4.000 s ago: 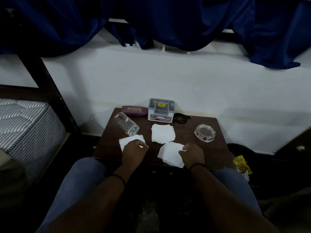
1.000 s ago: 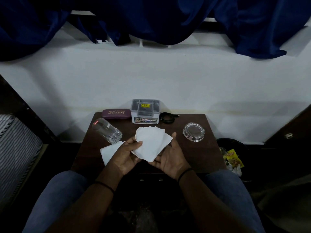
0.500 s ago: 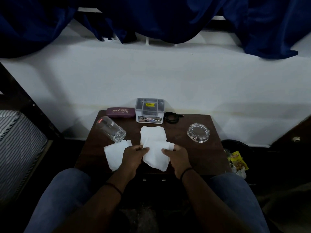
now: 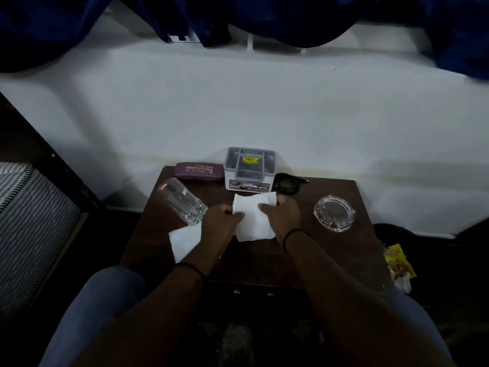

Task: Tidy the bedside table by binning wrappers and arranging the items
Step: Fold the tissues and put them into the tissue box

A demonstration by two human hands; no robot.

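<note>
On the dark wooden bedside table [image 4: 330,250] both hands hold a stack of white tissues [image 4: 254,221] in the middle. My left hand [image 4: 221,219] pinches its left edge. My right hand [image 4: 281,215] grips its right side, fingers curled over the far corner. A third white tissue [image 4: 184,241] lies flat at the front left, partly under my left forearm. A drinking glass [image 4: 180,200] lies on its side at the left.
Along the back stand a maroon spectacle case [image 4: 198,171], a grey compartment box [image 4: 248,168] and a coiled black cable [image 4: 287,183]. A glass ashtray [image 4: 334,213] sits at the right. A dark bin [image 4: 397,234] with a yellow wrapper [image 4: 398,263] stands on the floor right.
The tissue held in both hands has been carried forward and laid over the tissue in the table's middle. Both hands moved away from me with it.
</note>
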